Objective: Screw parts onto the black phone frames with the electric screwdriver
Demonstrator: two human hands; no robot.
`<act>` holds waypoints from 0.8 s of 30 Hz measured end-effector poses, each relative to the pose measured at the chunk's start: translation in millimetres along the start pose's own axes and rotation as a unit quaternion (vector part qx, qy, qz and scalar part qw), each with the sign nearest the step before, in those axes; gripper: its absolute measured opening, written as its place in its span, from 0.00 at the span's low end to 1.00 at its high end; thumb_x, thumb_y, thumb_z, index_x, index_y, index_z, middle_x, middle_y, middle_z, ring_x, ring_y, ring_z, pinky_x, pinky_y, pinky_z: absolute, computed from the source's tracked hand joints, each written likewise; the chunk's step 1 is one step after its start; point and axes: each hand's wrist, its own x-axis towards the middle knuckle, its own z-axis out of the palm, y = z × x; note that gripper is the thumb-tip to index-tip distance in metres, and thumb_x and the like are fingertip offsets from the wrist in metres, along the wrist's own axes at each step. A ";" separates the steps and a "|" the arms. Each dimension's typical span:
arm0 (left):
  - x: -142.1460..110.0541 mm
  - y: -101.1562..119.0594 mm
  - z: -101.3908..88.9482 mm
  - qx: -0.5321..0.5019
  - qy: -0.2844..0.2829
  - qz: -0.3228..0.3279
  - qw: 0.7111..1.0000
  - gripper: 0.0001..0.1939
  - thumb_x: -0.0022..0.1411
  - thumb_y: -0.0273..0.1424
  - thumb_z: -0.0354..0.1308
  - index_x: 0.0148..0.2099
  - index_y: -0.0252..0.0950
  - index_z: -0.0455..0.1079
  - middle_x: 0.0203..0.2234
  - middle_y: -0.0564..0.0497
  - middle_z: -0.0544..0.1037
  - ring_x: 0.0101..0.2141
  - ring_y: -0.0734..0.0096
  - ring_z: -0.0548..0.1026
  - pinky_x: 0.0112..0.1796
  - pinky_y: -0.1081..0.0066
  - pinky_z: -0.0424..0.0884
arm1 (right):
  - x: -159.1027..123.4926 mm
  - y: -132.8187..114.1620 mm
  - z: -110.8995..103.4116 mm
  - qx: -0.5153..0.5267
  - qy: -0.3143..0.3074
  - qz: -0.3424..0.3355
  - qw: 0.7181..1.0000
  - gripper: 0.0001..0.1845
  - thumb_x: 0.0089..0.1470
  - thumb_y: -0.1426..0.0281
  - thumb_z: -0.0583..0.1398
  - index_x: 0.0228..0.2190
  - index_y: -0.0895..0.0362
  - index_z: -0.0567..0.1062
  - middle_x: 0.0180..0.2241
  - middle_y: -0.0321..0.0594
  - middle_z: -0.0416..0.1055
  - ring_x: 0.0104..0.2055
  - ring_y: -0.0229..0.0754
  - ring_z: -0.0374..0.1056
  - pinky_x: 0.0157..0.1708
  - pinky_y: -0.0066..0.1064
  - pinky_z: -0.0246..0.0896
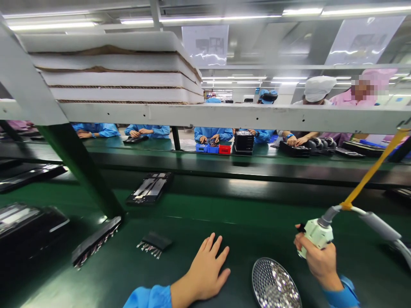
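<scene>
My right hand (321,261) is wrapped around a pale green electric screwdriver (317,233), whose cable end hangs from a yellow strap (372,171). Its tip is hidden from this view. With fingers spread, my left hand (207,271) reaches low over the green bench (224,218) and holds nothing. Between my hands sits a round perforated dish (258,278) with many small shiny screws (279,280) in it. Left of my left hand lies a small black strip with short wires (157,241). A longer black strip with wires (96,239) rests farther left.
A black flat device (149,188) lies on the line ahead. Blurred black trays (28,231) are stacked at left, beside a slanted green post (83,171). White boxes (118,77) lie on the overhead shelf (224,115). Co-workers in blue sleeves (213,131) sit opposite.
</scene>
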 end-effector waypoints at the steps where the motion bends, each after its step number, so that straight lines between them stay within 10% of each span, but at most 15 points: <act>1: -0.1 -0.9 1.7 0.003 0.007 0.001 1.000 0.31 0.68 0.43 0.57 0.69 0.44 0.60 0.68 0.39 0.60 0.66 0.36 0.57 0.60 0.41 0.64 | 0.3 0.3 0.1 0.001 -0.002 -0.002 1.000 0.23 0.40 0.60 0.68 0.35 0.61 0.73 0.17 0.36 0.66 0.19 0.40 0.63 0.19 0.31 0.59; 24: 0.2 -0.1 -2.3 -0.013 -0.002 -0.005 1.000 0.30 0.68 0.42 0.56 0.69 0.44 0.60 0.68 0.39 0.58 0.67 0.36 0.56 0.61 0.41 0.63 | 0.3 -0.6 1.4 0.010 -0.006 0.012 1.000 0.25 0.39 0.59 0.68 0.37 0.61 0.72 0.17 0.36 0.66 0.19 0.40 0.62 0.17 0.31 0.57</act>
